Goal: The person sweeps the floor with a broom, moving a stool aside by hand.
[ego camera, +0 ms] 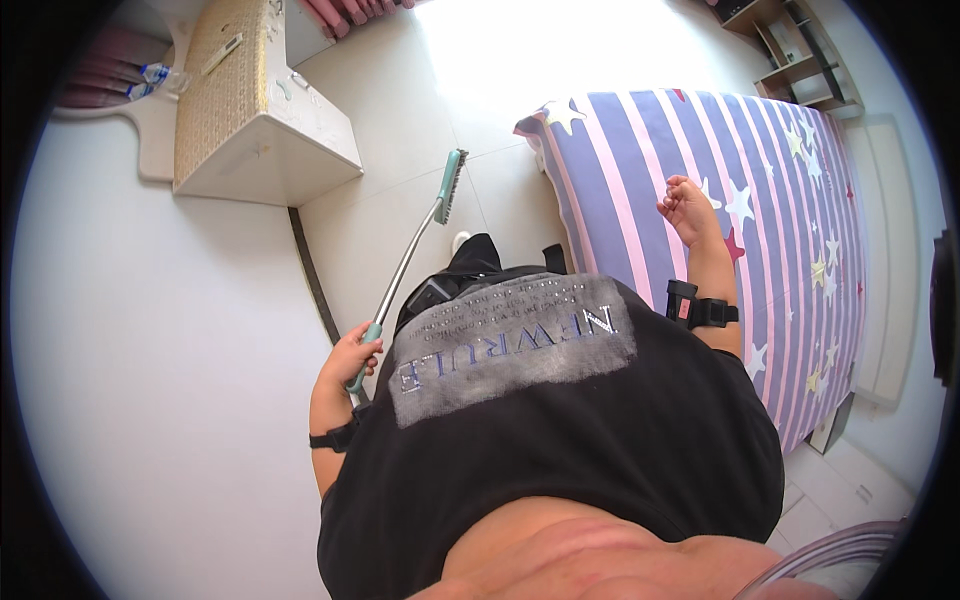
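In the head view, my left hand (349, 355) is closed around the green grip of a long-handled bed brush (399, 271). Its metal shaft slants away from me, up and to the right. At the far end, the green brush head (450, 186) has dark bristles facing right and appears above the tiled floor. My right hand (687, 210) holds nothing, its fingers loosely curled with gaps between them. Beneath that hand in the view lies a bed sheet (645, 150) with purple and pink stripes and star shapes.
A white desk (255, 161) with a woven mat (217, 82) stands at the upper left. Plastic bottles (154, 75) are beside it. Pale tiles (390, 97) run between desk and bed. A shelf unit (806, 64) stands at the upper right, and a white wall (150, 337) borders my left.
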Demonstrator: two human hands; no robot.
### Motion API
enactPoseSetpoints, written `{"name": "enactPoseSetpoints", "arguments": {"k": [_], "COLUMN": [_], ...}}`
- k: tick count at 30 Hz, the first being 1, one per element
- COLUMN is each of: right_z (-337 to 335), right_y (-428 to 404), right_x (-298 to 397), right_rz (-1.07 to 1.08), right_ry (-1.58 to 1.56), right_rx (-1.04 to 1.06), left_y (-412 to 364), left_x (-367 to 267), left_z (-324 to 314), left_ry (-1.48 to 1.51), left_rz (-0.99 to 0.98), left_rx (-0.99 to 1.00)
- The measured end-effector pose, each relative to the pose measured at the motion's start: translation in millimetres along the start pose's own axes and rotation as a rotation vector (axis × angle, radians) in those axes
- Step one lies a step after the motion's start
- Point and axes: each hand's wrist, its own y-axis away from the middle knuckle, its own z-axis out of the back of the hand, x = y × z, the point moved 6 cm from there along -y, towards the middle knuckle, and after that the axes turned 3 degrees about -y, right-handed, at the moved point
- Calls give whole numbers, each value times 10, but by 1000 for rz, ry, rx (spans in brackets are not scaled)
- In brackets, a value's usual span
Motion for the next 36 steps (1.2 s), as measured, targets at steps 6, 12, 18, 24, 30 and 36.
{"name": "enactPoseSetpoints", "arguments": {"k": [6,12,18,24,30,36], "right_z": [-326,-374,-235,-507,-893,-862], "right_y": [-559,-1186,-2086,-3037,-3818,-4457], "right_x": [399,643,953,1607,2115,2334], "right_rz": [-16,-37,-41,-33,-28,-48], "right_ry": [-49,-72,-201,-215,-185,-241], "right_rx": [-172,-294,-345,-319,-326,-458], "left_y": [-661,-1387,-2053,-2589,-3340,-4280], "left_x": [-1528,-2809,-3870,-4949,-5876,-7141], "left_z": [447,749,852,897,1060,1149], "left_ry": [-169,-260,-303,-439,-551,-664], "left_rz": [42,42,-17,-112,-232,-312], "left_rx": [104,125,143,34,-60,-86]}}
